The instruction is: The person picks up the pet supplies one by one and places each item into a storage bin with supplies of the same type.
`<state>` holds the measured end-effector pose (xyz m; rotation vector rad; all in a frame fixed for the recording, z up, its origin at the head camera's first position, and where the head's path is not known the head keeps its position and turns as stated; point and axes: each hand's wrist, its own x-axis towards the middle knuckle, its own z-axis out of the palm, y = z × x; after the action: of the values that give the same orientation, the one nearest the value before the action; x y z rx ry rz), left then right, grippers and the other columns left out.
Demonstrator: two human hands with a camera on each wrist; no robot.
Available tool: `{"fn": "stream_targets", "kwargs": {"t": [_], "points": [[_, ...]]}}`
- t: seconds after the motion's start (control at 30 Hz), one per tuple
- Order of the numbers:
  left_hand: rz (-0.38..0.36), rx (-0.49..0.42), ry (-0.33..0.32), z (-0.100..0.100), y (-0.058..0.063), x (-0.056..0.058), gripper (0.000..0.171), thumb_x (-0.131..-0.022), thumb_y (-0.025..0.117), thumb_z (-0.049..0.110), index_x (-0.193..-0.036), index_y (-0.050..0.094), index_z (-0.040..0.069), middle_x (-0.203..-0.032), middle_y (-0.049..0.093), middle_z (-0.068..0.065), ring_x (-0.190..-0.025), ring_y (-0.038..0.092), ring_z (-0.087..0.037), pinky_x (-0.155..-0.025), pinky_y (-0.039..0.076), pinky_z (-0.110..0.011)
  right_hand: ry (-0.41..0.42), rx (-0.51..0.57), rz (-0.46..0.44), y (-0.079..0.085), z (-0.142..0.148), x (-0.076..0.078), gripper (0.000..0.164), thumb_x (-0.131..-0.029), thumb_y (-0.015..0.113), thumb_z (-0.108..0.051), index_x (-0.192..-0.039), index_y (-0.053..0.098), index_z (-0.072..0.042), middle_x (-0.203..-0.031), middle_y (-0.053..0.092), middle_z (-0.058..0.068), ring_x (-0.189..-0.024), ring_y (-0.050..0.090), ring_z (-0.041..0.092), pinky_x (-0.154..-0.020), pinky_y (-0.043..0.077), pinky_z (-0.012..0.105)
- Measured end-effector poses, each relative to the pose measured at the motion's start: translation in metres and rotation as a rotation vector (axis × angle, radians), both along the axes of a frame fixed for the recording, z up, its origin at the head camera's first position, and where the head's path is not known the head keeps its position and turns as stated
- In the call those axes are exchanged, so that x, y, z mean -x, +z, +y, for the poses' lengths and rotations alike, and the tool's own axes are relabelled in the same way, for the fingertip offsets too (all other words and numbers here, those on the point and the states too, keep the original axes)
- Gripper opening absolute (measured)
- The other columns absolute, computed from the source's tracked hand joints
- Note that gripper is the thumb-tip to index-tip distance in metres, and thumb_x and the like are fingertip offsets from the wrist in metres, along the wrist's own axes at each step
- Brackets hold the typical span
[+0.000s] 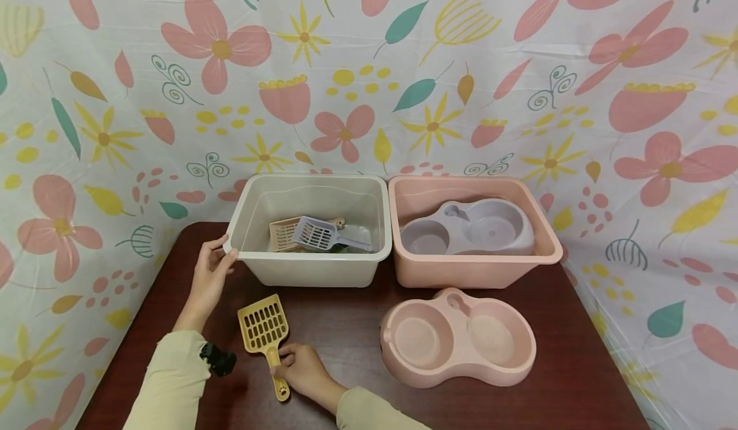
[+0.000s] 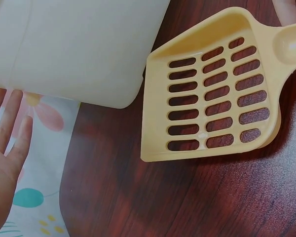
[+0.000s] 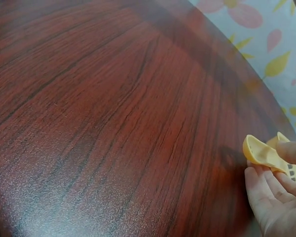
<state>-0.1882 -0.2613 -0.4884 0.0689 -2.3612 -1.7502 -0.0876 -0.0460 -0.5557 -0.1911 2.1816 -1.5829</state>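
My right hand (image 1: 308, 372) grips the handle of a yellow slotted litter scoop (image 1: 271, 348), its slotted head pointing away over the dark wood table. The paw-print handle end sticks out below the fingers. In the left wrist view the scoop (image 2: 193, 101) shows large, beside the bin's wall. At the left front corner of a pale grey litter box (image 1: 311, 256), my left hand (image 1: 210, 275) touches the rim with fairly straight, spread fingers. Inside that box lie a lilac scoop (image 1: 343, 243) and a beige scoop (image 1: 278, 230), the lilac one partly on top.
A pink litter box (image 1: 478, 260) stands right beside the grey one, with a lilac double pet bowl (image 1: 459, 231) inside. In front of it, a pink double bowl (image 1: 458, 347) sits on the table (image 1: 340, 318). Flowered cloth (image 1: 346, 65) hangs behind and at both sides.
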Motion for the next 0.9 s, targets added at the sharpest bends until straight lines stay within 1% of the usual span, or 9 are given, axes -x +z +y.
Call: {"fn": "stream_targets", "kwargs": {"t": [0.2,0.4,0.63,0.77,0.9], "points": [[-0.001,-0.006,-0.009,0.0001,0.0004,-0.0006,0.053,-0.105,0.051,0.03,-0.148,0.033,0.005,-0.13,0.047,-0.012,-0.106,0.05,0.0,-0.086,0.045,-0.022,-0.003,-0.001,0.011,-0.0016,-0.0005,-0.0006,0.03,-0.08,0.08,-0.004,-0.106,0.068,0.006,-0.073,0.064,0.0,-0.064,0.057,0.007,-0.062,0.049,0.024],[-0.01,-0.009,0.001,0.0002,0.001,0.0001,0.053,-0.105,0.051,0.031,-0.148,0.033,0.006,-0.128,0.047,-0.009,-0.105,0.05,-0.001,-0.086,0.045,-0.022,-0.004,-0.019,0.002,-0.0026,-0.0009,0.0005,0.031,-0.078,0.082,0.001,-0.106,0.067,0.005,-0.072,0.062,-0.001,-0.063,0.055,0.007,-0.06,0.048,0.023],[-0.01,-0.019,0.001,0.0008,0.0027,-0.0003,0.051,-0.105,0.051,0.028,-0.148,0.033,0.006,-0.131,0.046,-0.011,-0.105,0.05,0.0,-0.086,0.045,-0.022,-0.008,-0.026,0.011,-0.0047,0.0009,0.0029,0.033,-0.077,0.082,0.003,-0.106,0.068,0.004,-0.072,0.061,-0.002,-0.061,0.054,0.007,-0.058,0.048,0.022],[-0.007,-0.017,0.003,0.0006,0.0024,-0.0005,0.051,-0.105,0.051,0.027,-0.148,0.033,0.007,-0.129,0.047,-0.008,-0.105,0.05,0.0,-0.086,0.046,-0.022,-0.007,-0.024,0.015,-0.0049,0.0022,0.0031,0.033,-0.077,0.082,0.002,-0.107,0.067,0.004,-0.072,0.062,-0.001,-0.061,0.054,0.006,-0.056,0.047,0.022],[-0.002,-0.01,0.001,0.0002,0.0007,-0.0004,0.052,-0.105,0.05,0.03,-0.148,0.033,0.008,-0.127,0.047,-0.005,-0.106,0.05,-0.001,-0.086,0.046,-0.022,-0.011,-0.014,0.006,-0.0031,0.0033,0.0026,0.033,-0.077,0.082,0.003,-0.107,0.067,0.003,-0.073,0.063,-0.001,-0.061,0.055,0.007,-0.055,0.047,0.022]]}}
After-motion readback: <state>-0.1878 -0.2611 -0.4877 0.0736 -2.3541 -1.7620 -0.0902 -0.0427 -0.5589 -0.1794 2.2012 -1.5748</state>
